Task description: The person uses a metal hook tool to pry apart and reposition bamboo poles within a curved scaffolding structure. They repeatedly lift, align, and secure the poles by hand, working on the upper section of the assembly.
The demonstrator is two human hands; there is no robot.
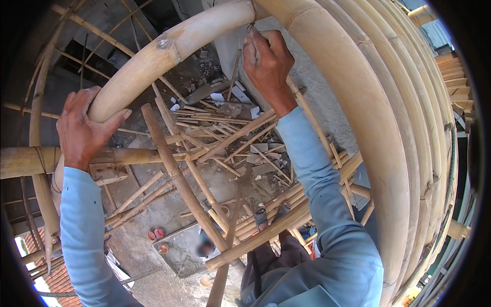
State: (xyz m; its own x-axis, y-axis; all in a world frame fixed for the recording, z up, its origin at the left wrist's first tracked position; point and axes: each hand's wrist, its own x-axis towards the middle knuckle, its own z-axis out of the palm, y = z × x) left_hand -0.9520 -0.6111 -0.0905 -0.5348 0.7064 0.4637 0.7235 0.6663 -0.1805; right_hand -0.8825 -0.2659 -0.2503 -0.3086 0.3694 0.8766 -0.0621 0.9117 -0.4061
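My left hand (84,125) is wrapped round a thick pale bamboo pole (138,66) that arcs across the upper left of the head view. At the pole's far end, a thin dark tie wire (251,24) is wound where it meets another thick bamboo pole (353,97). My right hand (268,61) is closed, its thumb and fingers pinched on the wire's end just below that joint. Most of the wire's end is hidden by the fingertips.
My sandalled feet (271,212) stand on bamboo scaffolding high above the ground. More long bamboo poles (424,153) run along the right. A slanting wooden pole (184,179) crosses below my arms. Far below lie rubble and bamboo offcuts (220,125), beside a shallow mortar trough (176,250).
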